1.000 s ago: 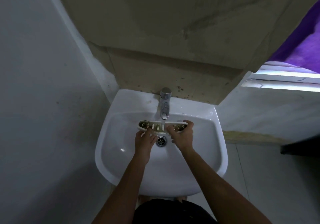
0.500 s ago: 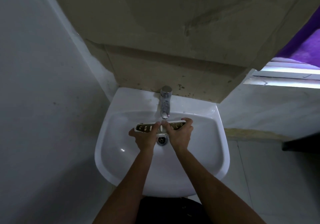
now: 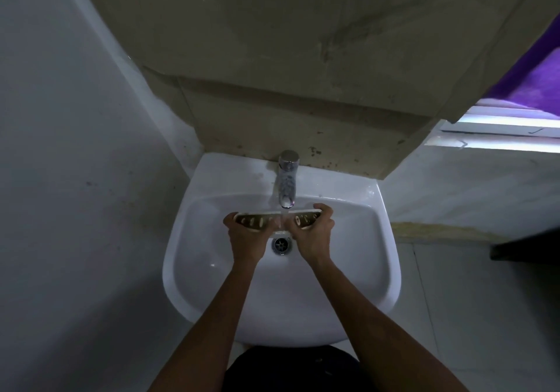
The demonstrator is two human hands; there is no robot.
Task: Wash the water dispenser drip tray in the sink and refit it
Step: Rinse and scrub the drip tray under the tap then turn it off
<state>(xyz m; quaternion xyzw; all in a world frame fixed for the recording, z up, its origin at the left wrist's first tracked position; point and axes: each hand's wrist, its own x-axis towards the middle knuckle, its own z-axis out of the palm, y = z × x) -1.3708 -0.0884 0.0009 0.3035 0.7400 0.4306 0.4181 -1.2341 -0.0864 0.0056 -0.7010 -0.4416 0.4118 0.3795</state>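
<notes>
Left hand [image 3: 246, 234] and right hand [image 3: 312, 231] grip the drip tray [image 3: 276, 219] ends, seemingly clear of the sink [image 3: 385, 258] walls

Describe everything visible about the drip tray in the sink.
The drip tray is a long, narrow, pale plastic piece with rounded ends. The face turned to the camera shows brownish grime and small pale ribs. It lies crosswise over the sink, above the drain. The left hand and right hand grip its ends, and water from the tap hits its middle.
</notes>
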